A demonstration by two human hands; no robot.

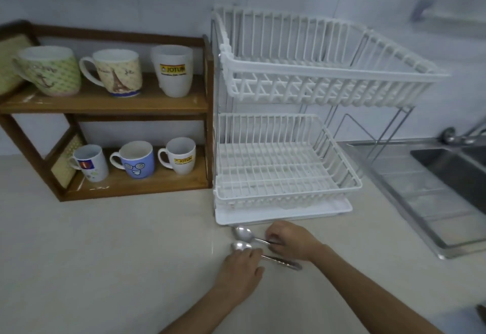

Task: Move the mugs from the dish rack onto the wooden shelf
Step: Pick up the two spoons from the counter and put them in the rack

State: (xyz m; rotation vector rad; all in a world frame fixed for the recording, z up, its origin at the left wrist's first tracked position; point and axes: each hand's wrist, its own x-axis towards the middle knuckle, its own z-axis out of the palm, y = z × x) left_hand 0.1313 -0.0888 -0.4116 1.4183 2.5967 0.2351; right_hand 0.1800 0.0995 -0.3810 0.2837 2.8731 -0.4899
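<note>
The handle of a shiny metal spoon (248, 234) is being pinched between the fingertips of the right hand (290, 240), low on the pale, smooth stone-look counter (105, 268). The left hand (240, 273) is being laid flat with fingers loosely spread, fingertips resting by the bowl of a second metal spoon (265, 253) that lies just beside the first; nothing is being gripped by it.

Just beyond the hands, the white coated-wire two-tier dish rack (289, 133) is being left standing on its white plastic drip tray (284, 214), and both ribbed baskets are seen to hold nothing. The mugs are all being held by the dark brown two-level wooden shelf (105, 103) just left of the rack: three glazed ceramic mugs (115, 73) on the upper board, three smaller ones (136, 160) below, all upright, rounded, with loop handles. The mug transfer is judged complete.

For the step in hand, the slick, thin spoons are best being lifted by their handles, kept level, and kept from sliding on the polished surface. A brushed steel sink (447, 175) is lying to the right.
</note>
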